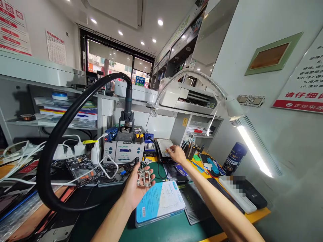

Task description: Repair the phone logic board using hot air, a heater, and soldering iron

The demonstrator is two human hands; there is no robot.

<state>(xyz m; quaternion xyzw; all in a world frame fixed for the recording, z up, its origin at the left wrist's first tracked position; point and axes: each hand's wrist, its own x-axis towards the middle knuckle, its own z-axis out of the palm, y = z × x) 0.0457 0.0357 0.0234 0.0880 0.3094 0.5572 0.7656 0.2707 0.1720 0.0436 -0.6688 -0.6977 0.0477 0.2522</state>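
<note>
My left hand (135, 188) is palm up and holds a small bare circuit board (144, 177), which lies across its fingers above a blue and white box (161, 201). Stretched forward, my right hand (176, 154) is at a flat grey device (164, 146) at the back of the bench. Its thumb and fingers are bent together over the device's top; whether something small is between them is hidden. Behind my left hand stands a soldering or hot-air station (123, 151) with a display and buttons.
A thick black flexible hose (47, 134) loops across the left side. White cables and a dismantled device board (82, 168) lie there. To the right are a perforated metal plate (194, 201), a spray can (235, 158) and a lit lamp (253, 148) hanging over the bench.
</note>
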